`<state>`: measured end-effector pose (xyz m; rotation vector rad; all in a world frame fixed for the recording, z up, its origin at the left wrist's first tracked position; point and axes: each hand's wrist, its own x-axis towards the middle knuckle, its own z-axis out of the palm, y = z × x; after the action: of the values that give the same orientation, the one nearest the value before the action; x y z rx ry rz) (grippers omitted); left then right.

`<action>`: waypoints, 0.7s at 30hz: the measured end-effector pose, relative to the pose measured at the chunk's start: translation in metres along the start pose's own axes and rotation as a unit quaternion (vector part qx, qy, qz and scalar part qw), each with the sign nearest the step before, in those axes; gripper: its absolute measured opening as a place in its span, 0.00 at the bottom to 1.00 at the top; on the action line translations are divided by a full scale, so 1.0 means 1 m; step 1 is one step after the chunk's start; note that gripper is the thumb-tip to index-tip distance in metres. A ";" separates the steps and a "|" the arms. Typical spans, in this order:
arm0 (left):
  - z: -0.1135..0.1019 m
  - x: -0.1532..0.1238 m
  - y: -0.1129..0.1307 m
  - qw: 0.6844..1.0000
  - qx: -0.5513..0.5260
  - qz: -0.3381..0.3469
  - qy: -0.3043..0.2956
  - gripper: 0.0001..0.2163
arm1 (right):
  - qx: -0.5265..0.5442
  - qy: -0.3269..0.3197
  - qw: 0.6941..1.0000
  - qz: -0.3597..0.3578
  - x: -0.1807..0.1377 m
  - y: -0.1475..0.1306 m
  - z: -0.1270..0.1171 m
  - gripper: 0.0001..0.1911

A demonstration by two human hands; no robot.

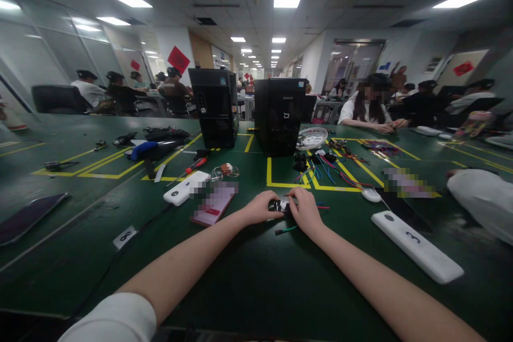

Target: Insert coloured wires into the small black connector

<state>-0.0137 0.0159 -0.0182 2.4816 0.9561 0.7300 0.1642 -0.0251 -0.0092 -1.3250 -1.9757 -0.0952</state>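
Observation:
Straight in front of me, a small black-and-white part (281, 206) is held between my two hands, just above the green table (256, 278). My left hand (261, 207) grips its left side, thumb and fingers closed on it. On the opposite side, the fingers of my right hand (305, 209) close round its edge. A red wire (323, 207) shows past my right hand, and a green wire with a dark plug (284, 231) pokes out below it. My fingers cover much of the part, so its exact kind is unclear.
Two black computer towers (214, 109) (278, 117) stand ahead. Left lie a phone (216, 203), a white power bank (186, 188) and a red-handled screwdriver (196, 165). Loose wires (320, 165), a white basket (312, 138) and another power bank (417, 246) are right. A co-worker (371, 101) sits opposite.

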 end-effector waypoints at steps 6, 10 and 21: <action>0.002 0.002 -0.013 0.996 0.026 -0.060 0.065 0.16 | 0.042 -0.035 0.997 -0.055 0.000 -0.001 -0.008 0.08; 0.002 0.003 -0.018 0.994 0.028 -0.076 0.077 0.15 | 0.057 -0.150 0.977 -0.140 -0.004 -0.007 -0.007 0.07; -0.007 0.001 -0.012 0.999 0.030 -0.032 0.006 0.18 | 0.010 -0.076 0.996 -0.048 0.001 0.007 -0.007 0.10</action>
<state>-0.0233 0.0258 -0.0187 2.4880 1.0718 0.7055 0.1741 -0.0247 -0.0059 -1.2577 -2.1629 -0.0211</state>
